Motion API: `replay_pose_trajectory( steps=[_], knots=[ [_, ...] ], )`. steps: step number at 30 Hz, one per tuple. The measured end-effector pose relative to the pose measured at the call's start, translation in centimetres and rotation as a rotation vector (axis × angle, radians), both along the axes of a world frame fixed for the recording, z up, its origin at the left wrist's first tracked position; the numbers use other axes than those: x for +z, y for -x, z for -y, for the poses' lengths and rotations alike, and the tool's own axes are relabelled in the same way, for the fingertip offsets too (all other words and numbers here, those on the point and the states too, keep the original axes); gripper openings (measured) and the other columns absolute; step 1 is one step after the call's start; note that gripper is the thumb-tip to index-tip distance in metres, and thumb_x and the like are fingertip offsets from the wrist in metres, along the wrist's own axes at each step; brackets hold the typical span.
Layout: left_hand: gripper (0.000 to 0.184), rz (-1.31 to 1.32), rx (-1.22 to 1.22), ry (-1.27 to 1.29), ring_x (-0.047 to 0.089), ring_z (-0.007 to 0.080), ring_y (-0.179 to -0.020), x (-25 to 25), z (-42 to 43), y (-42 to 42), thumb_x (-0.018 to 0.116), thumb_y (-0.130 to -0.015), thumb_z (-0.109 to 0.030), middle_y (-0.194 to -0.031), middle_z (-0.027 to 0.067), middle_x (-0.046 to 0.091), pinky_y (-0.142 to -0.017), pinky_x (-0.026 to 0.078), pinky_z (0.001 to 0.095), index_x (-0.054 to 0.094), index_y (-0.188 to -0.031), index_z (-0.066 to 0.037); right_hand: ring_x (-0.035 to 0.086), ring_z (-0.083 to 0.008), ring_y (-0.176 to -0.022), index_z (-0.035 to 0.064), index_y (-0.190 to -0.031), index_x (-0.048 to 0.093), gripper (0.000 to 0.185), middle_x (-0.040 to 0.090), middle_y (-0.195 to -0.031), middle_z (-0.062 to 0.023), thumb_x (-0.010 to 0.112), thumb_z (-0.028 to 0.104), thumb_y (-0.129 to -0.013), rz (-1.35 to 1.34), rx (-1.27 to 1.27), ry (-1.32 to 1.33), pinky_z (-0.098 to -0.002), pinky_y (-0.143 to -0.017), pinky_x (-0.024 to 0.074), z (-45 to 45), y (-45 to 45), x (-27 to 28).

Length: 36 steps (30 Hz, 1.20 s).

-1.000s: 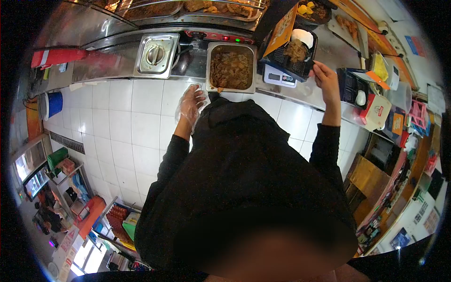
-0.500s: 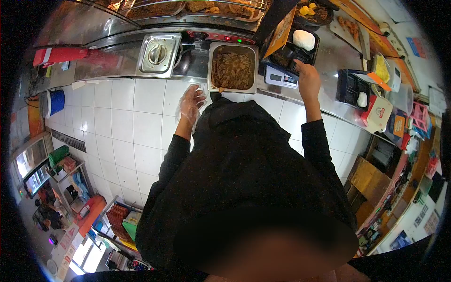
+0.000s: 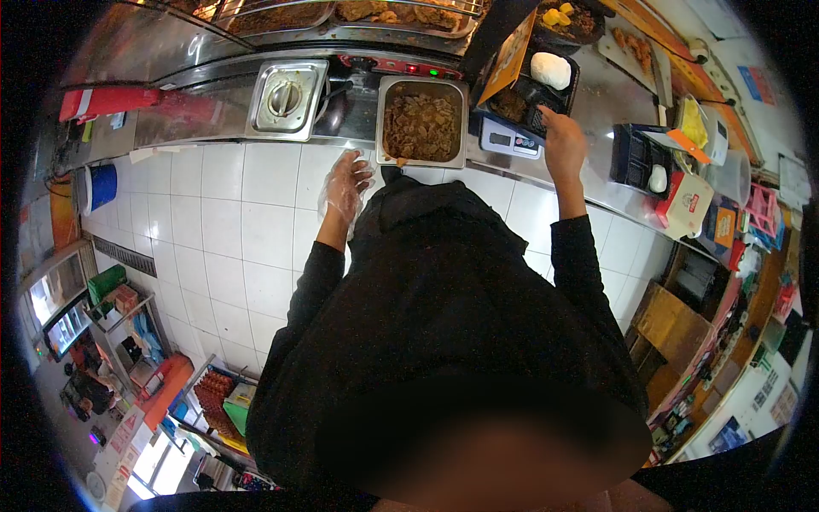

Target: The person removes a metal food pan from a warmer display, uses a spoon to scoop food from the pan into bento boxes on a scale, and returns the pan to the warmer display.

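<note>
Bare fingers point(image 3: 543, 112) of the right hand point(image 3: 564, 145) reach to the near edge of a black food tray point(image 3: 539, 94); whether they pinch it or merely rest there cannot be told. This compartmented tray is at the upper right, above a white digital scale point(image 3: 512, 141) that shows below its near side on the metal surface point(image 3: 597, 141). A rounded white mound point(image 3: 551, 71) fills the tray's far right part, and brown food point(image 3: 509, 105) lies toward its left. An orange panel point(image 3: 508, 60) slants up along the tray's left side.

Lower and to the left, the left hand point(image 3: 347, 183), in a clear plastic glove, hangs in front of the counter edge, its fingers loosely bent, apart and holding nothing. Just beyond it is a rectangular steel pan point(image 3: 464, 128) of brown, saucy chopped food point(image 3: 421, 126). Left of that pan is a steel container with a knobbed lid point(image 3: 284, 99). A second black tray point(image 3: 631, 160), also with a white lump point(image 3: 657, 178), sits farther right.
</note>
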<state>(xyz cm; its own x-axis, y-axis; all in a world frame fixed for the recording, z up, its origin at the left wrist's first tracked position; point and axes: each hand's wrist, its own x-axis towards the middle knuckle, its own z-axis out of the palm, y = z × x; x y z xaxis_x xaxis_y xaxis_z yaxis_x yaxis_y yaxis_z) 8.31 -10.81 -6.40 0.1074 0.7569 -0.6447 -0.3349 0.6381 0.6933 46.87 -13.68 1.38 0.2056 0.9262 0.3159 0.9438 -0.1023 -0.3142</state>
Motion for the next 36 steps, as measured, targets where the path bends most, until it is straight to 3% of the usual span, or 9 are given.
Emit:
replay_pose_trajectory(
  steps=[6,10,15,17,19,22,25,31,36],
  knots=[
    [0.045,-0.001,-0.002,-0.067,0.055,0.0169,-0.075,0.9,0.7,-0.3,0.054,-0.084,-0.041,-0.089,0.0059,0.054,-0.065,0.044,0.0288,0.050,-0.112,-0.006,0.061,-0.0236,-0.074,0.0131,-0.101,0.064,0.029,0.063,-0.078,-0.0085,0.053,0.001,-0.077,-0.054,-0.019,-0.192,-0.0322,-0.068,0.0469,-0.2,0.4,0.9],
    [0.044,-0.027,-0.021,-0.004,0.055,0.0165,-0.075,0.4,0.0,-0.3,0.054,-0.084,-0.041,-0.089,0.0055,0.054,-0.065,0.044,0.0285,0.051,-0.112,-0.007,0.061,-0.0202,-0.070,0.0096,-0.103,0.063,0.023,0.063,-0.073,-0.0076,0.053,0.006,-0.082,-0.118,-0.005,-0.001,-0.0311,-0.068,0.0464,-0.5,0.2,0.1],
    [0.044,-0.013,0.006,0.000,0.055,0.0161,-0.073,0.2,-0.1,0.0,0.054,-0.084,-0.040,-0.088,0.0050,0.055,-0.064,0.044,0.0280,0.051,-0.112,-0.007,0.046,-0.0059,-0.051,0.0028,-0.103,0.061,0.024,0.056,-0.062,0.0008,0.055,0.019,-0.086,-1.164,-0.321,0.077,-0.0215,-0.047,0.0339,0.0,-3.3,2.0],
    [0.044,-0.015,0.008,0.003,0.056,0.0159,-0.073,0.6,-0.1,-0.1,0.054,-0.084,-0.040,-0.088,0.0053,0.056,-0.064,0.044,0.0277,0.052,-0.112,-0.006,0.036,-0.0003,-0.047,0.0027,-0.101,0.061,0.022,0.055,-0.063,0.0023,0.056,0.017,-0.084,-1.267,-0.347,0.174,-0.0155,-0.041,0.0211,1.1,-3.4,5.3],
    [0.044,-0.093,-0.155,-0.127,0.058,0.0158,-0.072,1.6,0.0,-0.2,0.058,-0.083,-0.038,-0.091,0.0064,0.059,-0.064,0.045,0.0270,0.053,-0.112,-0.005,0.034,-0.0006,-0.046,0.0033,-0.101,0.060,0.023,0.051,-0.060,0.0034,0.056,0.019,-0.085,-1.308,-0.258,0.261,-0.0160,-0.041,0.0217,2.0,-3.0,7.3],
    [0.043,-0.122,-0.258,-0.180,0.060,0.0154,-0.073,2.5,0.1,-0.8,0.062,-0.081,-0.033,-0.093,0.0084,0.062,-0.064,0.047,0.0257,0.054,-0.112,-0.003,0.034,-0.0003,-0.048,0.0040,-0.099,0.060,0.021,0.047,-0.059,0.0048,0.055,0.020,-0.085,-1.127,-0.064,0.472,-0.0161,-0.042,0.0205,2.3,0.8,8.5],
    [0.042,-0.135,-0.246,-0.206,0.061,0.0152,-0.071,3.2,0.3,-1.6,0.063,-0.081,-0.029,-0.093,0.0094,0.062,-0.064,0.048,0.0242,0.055,-0.111,-0.001,0.050,-0.0099,-0.053,0.0046,-0.092,0.064,0.021,0.057,-0.064,-0.0013,0.054,0.022,-0.085,-0.751,0.310,0.434,-0.0238,-0.048,0.0377,0.3,4.9,4.8],
    [0.041,-0.075,-0.225,-0.179,0.061,0.0143,-0.069,3.6,-0.2,-1.1,0.068,-0.078,-0.023,-0.084,0.0097,0.065,-0.063,0.048,0.0254,0.057,-0.107,0.003,0.062,-0.0284,-0.069,0.0111,-0.093,0.065,0.020,0.064,-0.079,-0.0127,0.050,0.014,-0.081,-0.026,0.415,0.347,-0.0362,-0.060,0.0491,-3.4,12.7,-0.5],
    [0.040,-0.120,-0.281,-0.218,0.061,0.0164,-0.074,3.5,-0.3,-1.1,0.065,-0.079,-0.023,-0.088,0.0108,0.063,-0.067,0.050,0.0277,0.056,-0.106,0.005,0.062,-0.0263,-0.078,0.0128,-0.097,0.063,0.022,0.064,-0.088,-0.0096,0.050,0.015,-0.080,0.231,0.570,0.576,-0.0372,-0.065,0.0498,-4.2,14.7,-0.7]
  ],
)
